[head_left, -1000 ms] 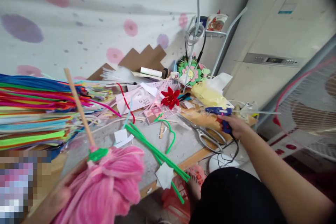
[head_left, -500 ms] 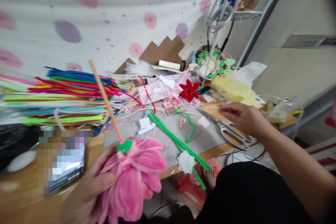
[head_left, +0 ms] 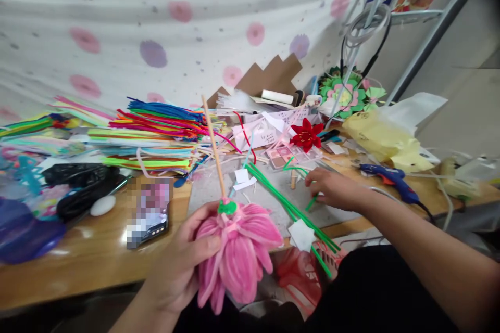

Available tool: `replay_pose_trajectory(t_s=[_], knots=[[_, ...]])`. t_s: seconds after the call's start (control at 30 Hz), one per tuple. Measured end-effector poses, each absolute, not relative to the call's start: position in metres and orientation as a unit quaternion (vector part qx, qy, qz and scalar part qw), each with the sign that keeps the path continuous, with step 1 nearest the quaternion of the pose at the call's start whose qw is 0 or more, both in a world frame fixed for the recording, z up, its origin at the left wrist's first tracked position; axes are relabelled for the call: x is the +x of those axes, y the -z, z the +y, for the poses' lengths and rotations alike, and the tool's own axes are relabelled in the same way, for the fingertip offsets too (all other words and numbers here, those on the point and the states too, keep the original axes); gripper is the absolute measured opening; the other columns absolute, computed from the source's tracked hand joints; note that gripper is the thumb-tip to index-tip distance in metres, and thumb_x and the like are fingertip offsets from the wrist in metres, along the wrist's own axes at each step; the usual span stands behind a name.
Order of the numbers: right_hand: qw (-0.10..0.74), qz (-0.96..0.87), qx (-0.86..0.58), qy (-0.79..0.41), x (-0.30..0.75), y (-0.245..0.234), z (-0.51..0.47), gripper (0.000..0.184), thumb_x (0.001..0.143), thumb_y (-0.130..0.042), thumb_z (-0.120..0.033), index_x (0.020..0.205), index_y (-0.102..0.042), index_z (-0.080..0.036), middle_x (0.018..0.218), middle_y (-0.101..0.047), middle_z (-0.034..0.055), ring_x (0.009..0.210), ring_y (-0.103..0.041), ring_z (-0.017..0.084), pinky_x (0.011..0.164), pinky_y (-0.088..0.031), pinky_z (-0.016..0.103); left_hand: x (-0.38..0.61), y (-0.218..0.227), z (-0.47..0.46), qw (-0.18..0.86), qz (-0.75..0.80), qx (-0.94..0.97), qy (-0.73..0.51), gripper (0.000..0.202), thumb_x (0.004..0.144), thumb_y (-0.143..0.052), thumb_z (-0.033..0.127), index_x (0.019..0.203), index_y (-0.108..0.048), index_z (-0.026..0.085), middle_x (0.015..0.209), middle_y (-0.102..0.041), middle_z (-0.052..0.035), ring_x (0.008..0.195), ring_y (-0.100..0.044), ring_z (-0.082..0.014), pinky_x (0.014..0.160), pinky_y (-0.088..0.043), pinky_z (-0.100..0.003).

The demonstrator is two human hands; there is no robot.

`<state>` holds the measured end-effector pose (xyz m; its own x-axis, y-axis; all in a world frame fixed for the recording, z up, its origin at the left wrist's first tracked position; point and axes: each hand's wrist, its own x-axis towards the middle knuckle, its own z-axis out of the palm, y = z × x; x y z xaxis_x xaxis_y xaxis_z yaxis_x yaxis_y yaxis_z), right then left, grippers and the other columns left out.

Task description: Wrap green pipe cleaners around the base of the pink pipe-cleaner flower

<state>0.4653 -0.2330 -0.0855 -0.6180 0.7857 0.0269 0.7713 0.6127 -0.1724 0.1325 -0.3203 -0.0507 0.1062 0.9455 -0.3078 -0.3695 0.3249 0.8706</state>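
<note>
My left hand (head_left: 180,265) is closed round a pink pipe-cleaner flower (head_left: 238,250), held head down. Its wooden stick (head_left: 214,146) points up and away, with a green wrap (head_left: 227,207) at the base. My right hand (head_left: 332,188) reaches over the table and pinches the end of a green pipe cleaner (head_left: 312,202). Long green pipe cleaners (head_left: 289,208) lie just left of that hand. A blue glue gun (head_left: 388,178) lies on the table to the right of my right arm, nobody holding it.
A big stack of coloured pipe cleaners (head_left: 152,132) fills the left back of the wooden table (head_left: 89,255). A phone (head_left: 148,213), a red flower (head_left: 307,135), a makeup palette (head_left: 292,155), a yellow bag (head_left: 377,138) and paper scraps lie about.
My right hand let go of the glue gun, passed over the scissors and came left to the green pipe cleaners. The flower rose toward the middle as the view swung left.
</note>
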Motion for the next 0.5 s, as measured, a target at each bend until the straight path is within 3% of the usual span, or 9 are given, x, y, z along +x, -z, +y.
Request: replay_pose_trajectory(t_s=[0.07,0.13,0.27,0.5], knots=[[0.084,-0.895,-0.432,-0.063,0.462,0.081,-0.238,0.017,0.079,-0.055,-0.012,0.078,-0.071,-0.018,0.092,-0.068,0.0088,0.09,-0.061,0.021,0.081,-0.047,0.034,0.139,0.05,-0.319,0.685,0.44,0.316,-0.487,0.05,0.054,-0.078,0.016,0.101,-0.063,0.02,0.087,-0.071,-0.0035,0.074,-0.069,-0.017,0.065,-0.055,-0.021],[0.17,-0.879,-0.444,-0.045,0.455,0.07,-0.248,0.019,0.086,-0.051,-0.02,0.089,-0.07,-0.018,0.087,-0.07,0.0076,0.082,-0.063,0.018,0.074,-0.049,0.03,0.144,0.051,-0.318,0.695,0.425,0.316,-0.486,0.048,0.055,-0.078,0.015,0.1,-0.063,0.02,0.088,-0.071,-0.003,0.073,-0.068,-0.0151,0.066,-0.054,-0.02],[0.342,-0.836,-0.43,-0.004,0.428,0.045,-0.277,0.024,0.09,-0.049,-0.025,0.106,-0.066,-0.017,0.078,-0.069,0.005,0.067,-0.064,0.014,0.06,-0.048,0.022,0.153,0.055,-0.317,0.72,0.391,0.333,-0.467,0.052,0.058,-0.077,0.016,0.107,-0.06,0.019,0.095,-0.068,-0.0054,0.08,-0.067,-0.0188,0.068,-0.053,-0.024],[0.349,-0.859,-0.352,-0.123,0.391,0.025,-0.304,0.015,0.093,-0.045,-0.021,0.089,-0.059,-0.016,0.071,-0.064,0.0006,0.061,-0.058,0.008,0.055,-0.043,0.016,0.167,0.055,-0.316,0.731,0.377,0.363,-0.438,0.055,0.061,-0.076,0.016,0.112,-0.057,0.017,0.099,-0.067,-0.0081,0.085,-0.066,-0.021,0.076,-0.052,-0.029]])
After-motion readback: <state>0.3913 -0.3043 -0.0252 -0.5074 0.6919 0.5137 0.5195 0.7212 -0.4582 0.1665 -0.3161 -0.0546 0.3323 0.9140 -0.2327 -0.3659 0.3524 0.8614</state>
